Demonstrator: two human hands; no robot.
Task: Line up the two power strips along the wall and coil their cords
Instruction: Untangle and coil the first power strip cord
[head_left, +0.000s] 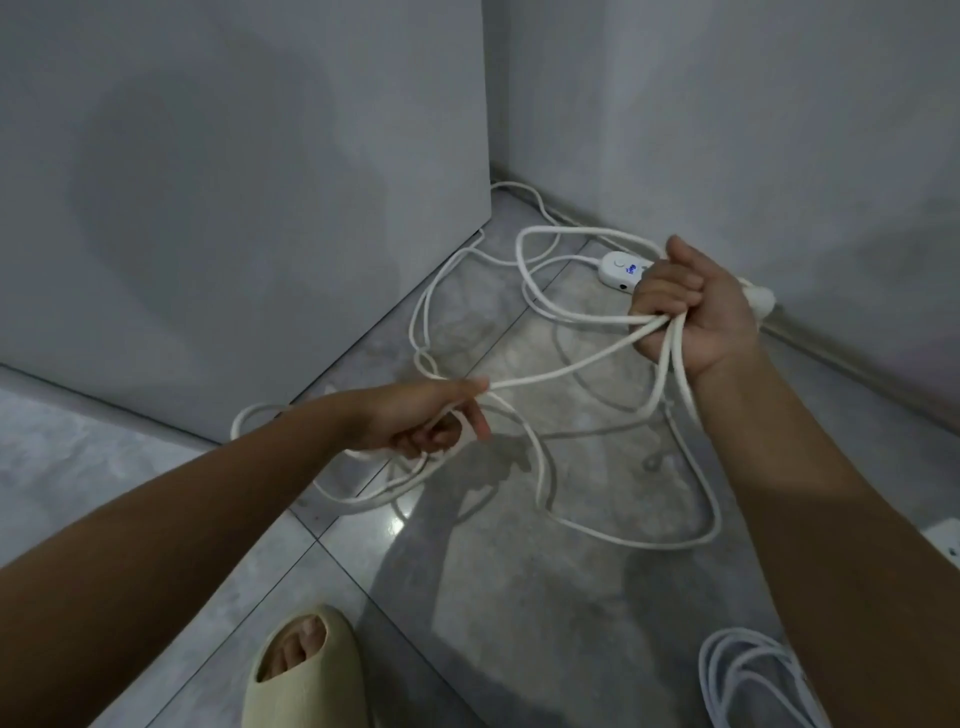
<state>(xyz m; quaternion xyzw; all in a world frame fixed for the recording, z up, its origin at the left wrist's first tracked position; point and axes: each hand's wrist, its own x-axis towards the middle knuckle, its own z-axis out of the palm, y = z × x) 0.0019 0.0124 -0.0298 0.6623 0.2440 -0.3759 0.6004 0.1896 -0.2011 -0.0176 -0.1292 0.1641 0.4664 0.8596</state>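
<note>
A long white cord runs in loose loops over the floor and up into both hands. My right hand is closed around several gathered loops of it, held above the floor near the right wall. My left hand pinches a stretch of the same cord lower and to the left. One white power strip with a small blue light lies by the right wall, partly hidden behind my right hand. A corner of a second white strip shows at the right edge. A coiled white cord lies at the bottom right.
A large grey cabinet stands on the left, close to the corner. The grey wall runs along the right. Part of the cord passes behind the cabinet's corner. My foot in a beige slipper stands on the tiled floor at the bottom.
</note>
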